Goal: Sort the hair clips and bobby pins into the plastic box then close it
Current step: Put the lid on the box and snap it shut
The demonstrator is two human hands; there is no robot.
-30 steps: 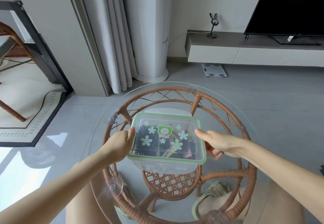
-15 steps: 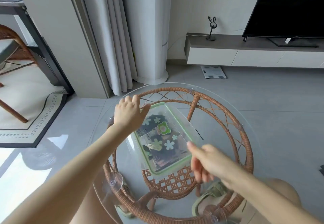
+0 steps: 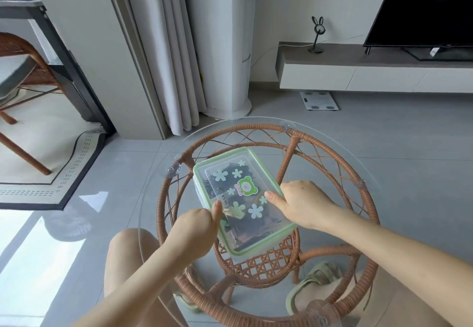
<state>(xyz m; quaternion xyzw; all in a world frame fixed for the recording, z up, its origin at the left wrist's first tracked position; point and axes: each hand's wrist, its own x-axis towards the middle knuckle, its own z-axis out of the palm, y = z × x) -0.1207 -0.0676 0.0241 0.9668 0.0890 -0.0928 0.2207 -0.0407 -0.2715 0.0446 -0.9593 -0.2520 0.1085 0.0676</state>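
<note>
A clear plastic box (image 3: pixel 242 198) with a green-rimmed lid, flower stickers and a bear sticker lies turned at an angle on the round glass table (image 3: pixel 358 180). Dark hair clips and bobby pins show through the lid. My left hand (image 3: pixel 197 232) grips the box's near left edge, thumb pressed on the lid. My right hand (image 3: pixel 302 202) holds the right long edge, thumb on the lid. The lid sits on the box.
The glass top rests on a rattan frame (image 3: pixel 258 270). My knees and a green sandal (image 3: pixel 312 285) show beneath the glass. On the floor beyond stand a white scale (image 3: pixel 318 100), a TV bench (image 3: pixel 371 70), curtains (image 3: pixel 169 52) and, at left, a chair on a rug (image 3: pixel 51 178).
My left hand has come from the box's far left corner to its near left edge. My right hand has risen onto the right edge. The box has turned further.
</note>
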